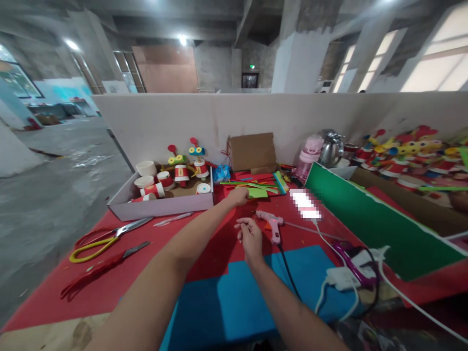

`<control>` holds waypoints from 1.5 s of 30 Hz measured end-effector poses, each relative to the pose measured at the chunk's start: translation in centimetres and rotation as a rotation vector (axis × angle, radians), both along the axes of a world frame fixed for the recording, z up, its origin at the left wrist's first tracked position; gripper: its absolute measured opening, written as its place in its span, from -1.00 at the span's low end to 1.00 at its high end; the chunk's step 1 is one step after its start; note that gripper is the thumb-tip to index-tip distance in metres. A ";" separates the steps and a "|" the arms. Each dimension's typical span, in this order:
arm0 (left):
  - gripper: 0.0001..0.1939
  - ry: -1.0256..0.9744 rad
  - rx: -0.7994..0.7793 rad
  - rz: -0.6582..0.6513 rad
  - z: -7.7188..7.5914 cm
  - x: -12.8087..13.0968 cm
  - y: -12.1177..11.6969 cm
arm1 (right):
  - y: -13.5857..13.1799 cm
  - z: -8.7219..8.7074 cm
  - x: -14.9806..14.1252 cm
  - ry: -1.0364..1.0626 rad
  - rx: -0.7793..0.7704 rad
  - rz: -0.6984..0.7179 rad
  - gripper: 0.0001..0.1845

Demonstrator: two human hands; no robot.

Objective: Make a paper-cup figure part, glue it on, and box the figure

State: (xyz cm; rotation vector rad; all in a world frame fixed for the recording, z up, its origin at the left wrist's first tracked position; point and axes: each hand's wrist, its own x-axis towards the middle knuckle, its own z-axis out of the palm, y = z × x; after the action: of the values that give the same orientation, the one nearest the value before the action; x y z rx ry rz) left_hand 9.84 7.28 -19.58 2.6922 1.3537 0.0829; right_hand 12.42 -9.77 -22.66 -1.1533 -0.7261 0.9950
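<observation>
My left hand (239, 195) reaches forward to the near left edge of a light green paper piece (258, 193), beside a pile of coloured paper strips (256, 184). Its fingers look closed, and the fingertips are hidden, so what they grip does not show. Closer to me, my right hand (250, 238) hovers over the red table covering with loosely bent fingers apart, and I see nothing in them. Just to its right a pink glue gun (272, 223) lies with its nozzle pointing left.
At left, a white box (161, 210) holds paper cups and cup figures. Scissors (109, 240) and a red-handled cutting tool (102, 270) lie nearby. A blue sheet (204, 302) covers the front. A green-sided box (369, 222), power strip (353, 265) and cables occupy the right.
</observation>
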 end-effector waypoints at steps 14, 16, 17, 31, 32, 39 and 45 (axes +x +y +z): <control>-0.67 -0.101 0.167 0.136 2.1 -2.4 -0.3 | 0.1 -0.2 -0.1 -0.025 0.009 0.016 -0.86; -0.65 -0.101 0.176 0.131 2.2 -2.9 -0.8 | 0.1 -0.1 -0.1 -0.035 0.016 0.014 -0.86; -0.66 -0.098 0.177 0.131 2.2 -3.1 -0.9 | 0.1 0.0 -0.1 -0.038 0.015 0.009 -0.86; -0.58 0.000 0.100 0.017 -0.4 0.1 0.9 | 0.0 -0.1 0.0 -0.012 0.012 0.003 -0.84; -0.58 0.008 0.100 0.017 -0.6 0.3 0.9 | 0.0 -0.1 0.0 -0.010 0.009 0.005 -0.84; -0.73 -0.045 0.159 0.081 2.1 -0.2 1.1 | 0.0 0.0 0.0 0.001 -0.009 0.018 -0.84; -0.52 -0.303 0.490 0.256 5.9 -0.9 2.8 | 0.0 0.0 0.0 0.004 0.001 0.025 -0.85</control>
State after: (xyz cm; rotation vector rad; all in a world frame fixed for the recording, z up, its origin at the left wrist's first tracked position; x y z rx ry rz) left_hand 8.94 10.12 -13.68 2.6778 1.7433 0.9176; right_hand 12.43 -9.81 -22.71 -1.1432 -0.7398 1.0175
